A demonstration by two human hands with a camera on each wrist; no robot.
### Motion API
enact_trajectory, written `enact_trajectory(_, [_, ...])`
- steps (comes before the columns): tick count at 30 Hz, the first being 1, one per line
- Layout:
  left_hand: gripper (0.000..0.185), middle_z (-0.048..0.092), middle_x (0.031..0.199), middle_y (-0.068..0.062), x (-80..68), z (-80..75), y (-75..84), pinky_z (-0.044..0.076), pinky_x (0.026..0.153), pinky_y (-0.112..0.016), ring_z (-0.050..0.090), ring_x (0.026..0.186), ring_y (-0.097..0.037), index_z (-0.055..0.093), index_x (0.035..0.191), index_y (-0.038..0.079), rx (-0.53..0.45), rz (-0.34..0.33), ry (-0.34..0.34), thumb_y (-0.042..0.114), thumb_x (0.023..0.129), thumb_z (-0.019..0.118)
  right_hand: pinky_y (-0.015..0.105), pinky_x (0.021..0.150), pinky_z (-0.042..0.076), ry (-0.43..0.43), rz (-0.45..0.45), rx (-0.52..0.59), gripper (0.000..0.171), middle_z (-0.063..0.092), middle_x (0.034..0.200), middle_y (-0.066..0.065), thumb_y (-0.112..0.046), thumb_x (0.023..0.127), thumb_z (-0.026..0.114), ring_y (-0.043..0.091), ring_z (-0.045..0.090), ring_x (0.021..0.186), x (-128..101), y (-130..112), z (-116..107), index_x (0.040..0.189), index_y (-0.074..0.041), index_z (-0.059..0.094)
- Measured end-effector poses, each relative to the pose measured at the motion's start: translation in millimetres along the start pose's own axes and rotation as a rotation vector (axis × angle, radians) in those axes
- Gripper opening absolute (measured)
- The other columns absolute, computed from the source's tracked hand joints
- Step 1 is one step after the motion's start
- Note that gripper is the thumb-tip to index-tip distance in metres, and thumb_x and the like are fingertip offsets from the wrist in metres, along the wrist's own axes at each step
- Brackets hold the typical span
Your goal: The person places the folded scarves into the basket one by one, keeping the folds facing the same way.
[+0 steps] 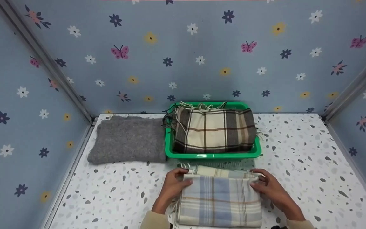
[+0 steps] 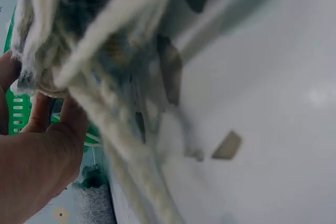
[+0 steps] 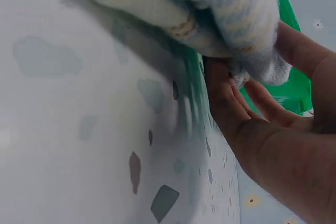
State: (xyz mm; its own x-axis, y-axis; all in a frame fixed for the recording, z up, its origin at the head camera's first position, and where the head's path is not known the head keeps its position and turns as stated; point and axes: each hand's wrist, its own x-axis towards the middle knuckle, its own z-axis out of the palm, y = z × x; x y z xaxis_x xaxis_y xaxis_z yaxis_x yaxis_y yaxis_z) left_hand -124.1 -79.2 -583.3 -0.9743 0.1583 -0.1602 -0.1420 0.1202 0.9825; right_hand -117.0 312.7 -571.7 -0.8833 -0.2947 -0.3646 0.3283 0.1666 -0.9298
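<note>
A folded pale blue and cream plaid scarf (image 1: 219,197) lies on the speckled table near the front edge. My left hand (image 1: 174,184) grips its far left corner, thumb on top. My right hand (image 1: 267,184) grips the far right corner the same way. In the right wrist view the fingers (image 3: 231,103) curl under the scarf's fold (image 3: 226,14). Fringe strands (image 2: 121,145) of the scarf hang blurred across the left wrist view beside the left hand (image 2: 42,156). Behind the scarf a green basket (image 1: 211,155) holds a folded brown and cream plaid scarf (image 1: 213,129).
A folded grey knitted cloth (image 1: 127,139) lies left of the basket, near the back left corner. Floral blue walls (image 1: 183,57) close in the table on the left, back and right. Bare speckled tabletop (image 1: 307,159) shows to the right of the basket.
</note>
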Motion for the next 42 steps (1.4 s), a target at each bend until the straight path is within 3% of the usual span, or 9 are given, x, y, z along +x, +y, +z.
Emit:
enact_trajectory(10, [0.033, 0.066, 0.131, -0.019, -3.5, 1.6, 6.2, 0.049, 0.108, -0.053, 0.058, 0.127, -0.04, 0.071, 0.121, -0.004, 0.012, 0.006, 0.018, 0.007, 0.091, 0.08, 0.036, 0.09, 0.058, 0.066, -0.019, 0.026, 0.064, 0.067, 0.13, 0.006, -0.016, 0.102, 0.073, 0.014, 0.07, 0.112, -4.0, -1.0, 0.8, 0.152, 0.003, 0.04])
enact_trajectory(25, [0.032, 0.069, 0.128, -0.016, -6.8, 0.7, 18.1, 0.051, 0.102, -0.048, 0.062, 0.12, -0.029, 0.072, 0.118, -0.004, -0.018, 0.004, -0.01, 0.01, 0.09, 0.08, 0.039, 0.091, 0.059, 0.103, -0.015, 0.05, 0.059, 0.067, 0.131, 0.006, -0.017, 0.1, 0.075, 0.018, 0.071, 0.113, -8.7, -9.7, 3.6, 0.149, -0.002, 0.045])
enact_trajectory(30, [0.032, 0.068, 0.129, -0.016, -9.7, 1.3, 23.2, 0.054, 0.096, -0.041, 0.062, 0.117, -0.026, 0.071, 0.118, -0.005, -0.043, 0.016, -0.037, 0.01, 0.091, 0.08, 0.037, 0.09, 0.059, 0.111, -0.023, 0.042, 0.059, 0.068, 0.13, 0.005, -0.017, 0.1, 0.075, 0.015, 0.07, 0.113, -10.5, -15.0, 4.2, 0.15, -0.002, 0.045])
enact_trajectory(36, [0.034, 0.064, 0.134, -0.016, -13.9, 2.7, 32.3, 0.058, 0.081, -0.033, 0.068, 0.105, -0.023, 0.07, 0.122, -0.004, -0.113, -0.018, -0.077, 0.01, 0.093, 0.079, 0.036, 0.09, 0.059, 0.105, -0.093, 0.04, 0.057, 0.069, 0.127, 0.002, -0.011, 0.102, 0.071, 0.013, 0.071, 0.112, -15.4, -21.3, 4.5, 0.151, 0.001, 0.043])
enact_trajectory(42, [0.034, 0.064, 0.135, -0.014, -16.4, 4.3, 40.0, 0.059, 0.08, -0.033, 0.072, 0.098, -0.021, 0.069, 0.123, -0.004, -0.178, -0.032, -0.091, 0.008, 0.092, 0.078, 0.036, 0.09, 0.059, 0.125, -0.129, 0.026, 0.053, 0.07, 0.124, -0.002, -0.01, 0.101, 0.072, 0.014, 0.071, 0.113, -19.7, -27.9, 4.5, 0.147, -0.001, 0.047])
